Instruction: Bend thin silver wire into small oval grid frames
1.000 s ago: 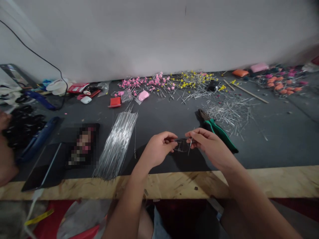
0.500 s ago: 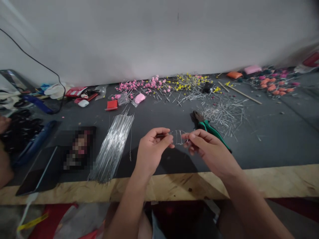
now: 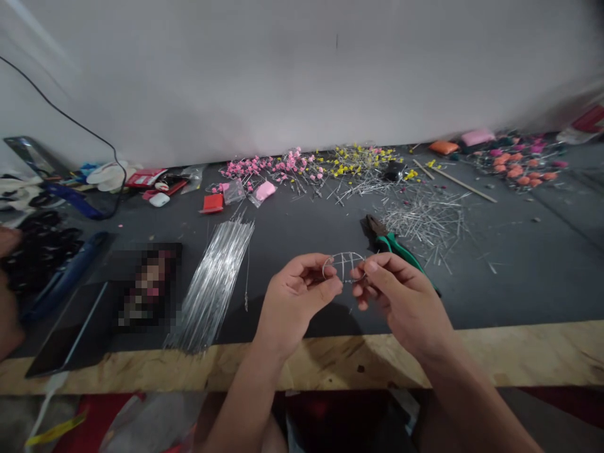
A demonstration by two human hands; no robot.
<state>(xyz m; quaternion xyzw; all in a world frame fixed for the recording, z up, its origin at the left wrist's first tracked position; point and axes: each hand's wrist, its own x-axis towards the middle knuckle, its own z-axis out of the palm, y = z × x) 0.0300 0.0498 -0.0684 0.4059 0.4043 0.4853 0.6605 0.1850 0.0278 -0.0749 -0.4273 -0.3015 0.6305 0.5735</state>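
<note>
Between my two hands is a small wire frame [image 3: 343, 259], bent into a rounded outline with thin crossbars. My left hand [image 3: 304, 286] pinches its left end between thumb and fingers. The right end is gripped by my right hand [image 3: 394, 286], partly hidden behind the fingertips. Just beyond my right hand lie pliers [image 3: 394, 244] with green handles, their jaws pointing away. To the left of my left hand rests a bundle of straight silver wires [image 3: 214, 283]. One single wire [image 3: 246, 277] with a twisted end lies beside the bundle.
Cut wire pieces [image 3: 425, 217] are heaped behind the pliers. Pink-tipped wires [image 3: 274, 165] and yellow-tipped wires [image 3: 361, 160] line the wall, with orange-tipped ones [image 3: 523, 167] at right. A phone [image 3: 151, 283] and a dark tablet [image 3: 70, 327] lie left, near another person's arm [image 3: 8, 302].
The wire frame has tilted, so more of its rounded outline and crossbars show between my hands. My left hand has shifted slightly right. Both hands sit a little lower in view.
</note>
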